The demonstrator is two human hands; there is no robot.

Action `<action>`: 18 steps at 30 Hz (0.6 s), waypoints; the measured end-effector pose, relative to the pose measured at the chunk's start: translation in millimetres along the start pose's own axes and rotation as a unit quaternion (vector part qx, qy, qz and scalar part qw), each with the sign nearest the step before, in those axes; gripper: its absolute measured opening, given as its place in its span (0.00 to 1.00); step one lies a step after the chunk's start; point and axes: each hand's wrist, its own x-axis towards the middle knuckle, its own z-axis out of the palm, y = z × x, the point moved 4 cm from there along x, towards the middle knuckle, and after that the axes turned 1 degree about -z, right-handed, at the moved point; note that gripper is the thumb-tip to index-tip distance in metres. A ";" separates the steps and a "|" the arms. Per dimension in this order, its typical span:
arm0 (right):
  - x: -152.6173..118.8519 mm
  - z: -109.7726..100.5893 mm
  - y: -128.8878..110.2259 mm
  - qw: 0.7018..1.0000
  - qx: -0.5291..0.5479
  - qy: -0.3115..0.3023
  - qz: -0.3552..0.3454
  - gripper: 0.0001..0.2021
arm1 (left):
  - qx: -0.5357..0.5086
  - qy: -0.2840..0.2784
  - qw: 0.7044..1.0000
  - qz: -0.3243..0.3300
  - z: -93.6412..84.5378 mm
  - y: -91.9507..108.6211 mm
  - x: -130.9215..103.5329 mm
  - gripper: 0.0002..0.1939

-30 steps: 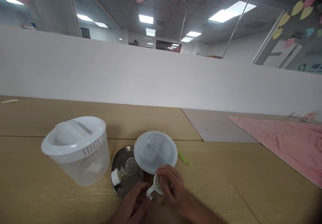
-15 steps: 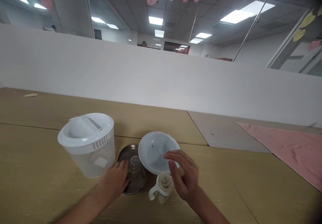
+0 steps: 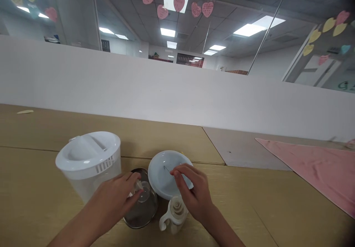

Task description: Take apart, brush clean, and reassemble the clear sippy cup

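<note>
Left hand (image 3: 120, 193): fingers curled round a small clear plastic piece (image 3: 138, 185), partly hidden, above the round-edged dark metal tray (image 3: 140, 214). Clear rounded plastic dome (image 3: 144, 194) lies in the tray, shiny, see-through. Right hand (image 3: 192, 189): thumb and fingertips pinch a thin metal wire (image 3: 165, 168), its far end over the shallow pale-blue bowl (image 3: 158, 176). White-handled bottle (image 3: 177, 210) with clear ribbed top stands upright near the bowl's near rim, handle to the left. White-lidded translucent bucket (image 3: 88, 158) crowds the left forearm; tray and bowl edges close together. Tan tabletop (image 3: 235, 199) spreads right, toward the pink cloth (image 3: 313, 165).
</note>
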 end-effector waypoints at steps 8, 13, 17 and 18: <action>17.7 -4.7 -46.5 0.987 0.086 -0.062 0.118 0.17 | -0.202 0.183 0.952 0.137 -92.5 58.6 -6.3 0.16; 13.1 -22.2 -73.0 0.987 0.089 0.016 0.133 0.20 | -0.317 0.229 0.907 0.158 -105.0 76.5 -9.9 0.15; 15.0 -22.6 -82.6 0.987 0.091 0.042 0.127 0.19 | -0.445 0.298 0.837 0.109 -99.8 81.3 -4.9 0.10; 15.8 -20.7 -82.6 0.987 0.086 0.042 0.127 0.20 | -0.477 0.318 0.814 0.091 -97.4 81.7 -2.5 0.09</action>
